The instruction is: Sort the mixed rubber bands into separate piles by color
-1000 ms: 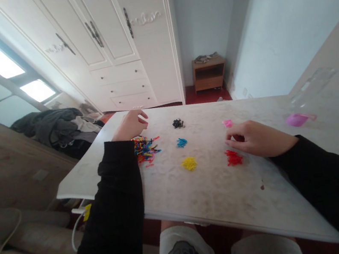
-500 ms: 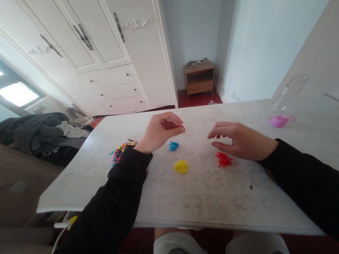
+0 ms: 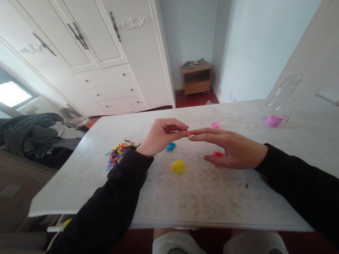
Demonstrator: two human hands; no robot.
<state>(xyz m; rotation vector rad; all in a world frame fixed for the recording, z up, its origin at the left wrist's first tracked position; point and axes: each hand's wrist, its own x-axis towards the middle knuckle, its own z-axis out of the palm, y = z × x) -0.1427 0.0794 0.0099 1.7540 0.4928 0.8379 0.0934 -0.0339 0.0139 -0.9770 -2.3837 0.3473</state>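
Note:
My left hand [image 3: 164, 136] is pinched closed on small red and yellow band-like pieces [image 3: 189, 133] at its fingertips, above the white table. My right hand [image 3: 233, 146] reaches in from the right, its outstretched fingers at those pieces and its thumb apart. Partly under my right hand lies a red pile [image 3: 218, 153] of similar pieces. A yellow pile [image 3: 178, 167] and a blue pile [image 3: 170, 146] are on the table below my left hand. A pink pile [image 3: 214, 125] shows beyond my right fingers. Beside my left wrist is a mixed-colour heap [image 3: 120, 152], partly covered by the sleeve.
On the right of the table [image 3: 201, 199] are a pink cup-like thing [image 3: 274, 121] and a clear bottle-like container [image 3: 284, 92]. A white wardrobe [image 3: 142, 62] and a small wooden cabinet [image 3: 197, 80] stand beyond. Dark clothes [image 3: 35, 138] are heaped at left.
My right hand has moved left, bringing its fingers to the pieces in my left hand. It now covers more of the red pile and uncovers the pink one. The view has shifted slightly.

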